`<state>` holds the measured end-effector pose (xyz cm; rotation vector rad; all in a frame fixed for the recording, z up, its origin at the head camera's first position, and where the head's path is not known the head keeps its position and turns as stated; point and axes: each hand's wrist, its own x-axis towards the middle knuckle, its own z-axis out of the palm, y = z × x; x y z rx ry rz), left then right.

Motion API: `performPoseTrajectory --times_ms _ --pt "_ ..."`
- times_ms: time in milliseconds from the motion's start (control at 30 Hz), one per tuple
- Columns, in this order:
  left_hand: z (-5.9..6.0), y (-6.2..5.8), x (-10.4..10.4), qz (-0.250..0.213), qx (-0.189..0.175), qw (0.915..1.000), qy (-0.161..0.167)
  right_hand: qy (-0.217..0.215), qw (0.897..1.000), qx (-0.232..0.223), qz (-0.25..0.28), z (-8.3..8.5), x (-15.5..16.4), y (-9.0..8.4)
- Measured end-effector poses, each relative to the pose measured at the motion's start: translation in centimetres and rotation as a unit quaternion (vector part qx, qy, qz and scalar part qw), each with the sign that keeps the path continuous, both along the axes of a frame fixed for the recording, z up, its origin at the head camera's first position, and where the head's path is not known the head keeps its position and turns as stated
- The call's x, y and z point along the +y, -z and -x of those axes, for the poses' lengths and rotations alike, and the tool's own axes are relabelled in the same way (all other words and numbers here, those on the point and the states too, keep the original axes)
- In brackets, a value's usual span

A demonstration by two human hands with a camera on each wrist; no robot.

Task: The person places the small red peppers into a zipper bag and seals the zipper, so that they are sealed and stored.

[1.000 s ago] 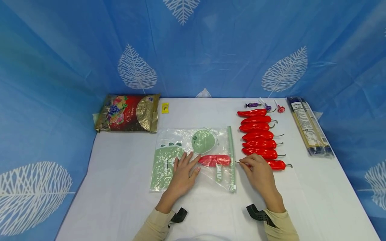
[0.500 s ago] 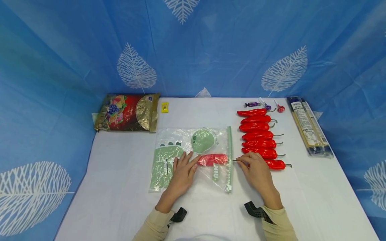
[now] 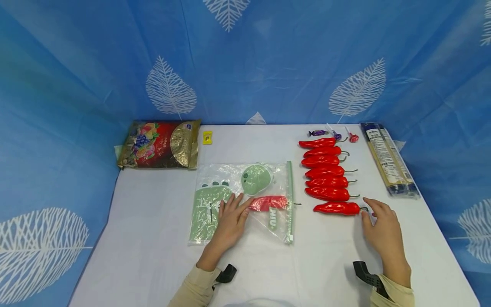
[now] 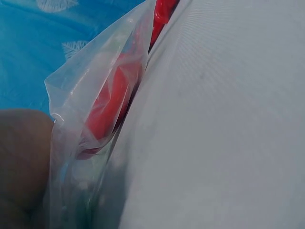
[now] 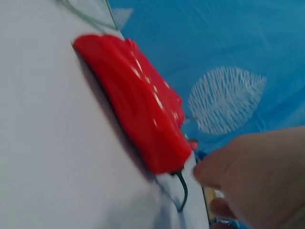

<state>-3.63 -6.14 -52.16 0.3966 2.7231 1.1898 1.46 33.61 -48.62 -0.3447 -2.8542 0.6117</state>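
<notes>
Pepper point(image 3: 336, 208) beside right grip point(image 3: 381, 228)

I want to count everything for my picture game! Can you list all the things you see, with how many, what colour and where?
loose peppers: 7, red, row on right
bagged pepper: 1, red, inside zip bag
zip bag: 1, clear and green, middle
snack bag: 1, red and gold, far left
small packet: 1, yellow, far middle
sweets: 3, purple and red, beyond peppers
long packet: 1, clear, far right
table: 1, white
left hand: flat on zip bag
right hand: at nearest pepper's stem
</notes>
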Motion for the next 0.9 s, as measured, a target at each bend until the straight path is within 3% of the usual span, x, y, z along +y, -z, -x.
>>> performPoseTrajectory --times_ms 100,333,567,733,900 --pt "0.0 0.1 -0.1 -0.008 0.002 1.0000 -0.001 -0.008 1.000 -0.026 -0.006 -0.3 1.2 0.7" --pt "0.0 0.1 -0.2 -0.025 -0.005 0.9997 0.001 -0.006 1.000 0.001 -0.011 -0.5 1.4 1.6" --pt "0.4 -0.2 -0.2 -0.047 -0.026 0.9986 -0.005 0.008 1.000 -0.005 -0.012 -0.7 1.1 1.9" --pt "0.5 -0.3 -0.3 -0.056 -0.031 0.9979 -0.005 0.005 0.999 0.054 0.002 -0.9 0.5 1.2" --pt "0.5 -0.2 -0.4 -0.058 -0.027 0.9979 -0.008 -0.031 0.994 0.105 0.017 0.2 -0.5 0.5"
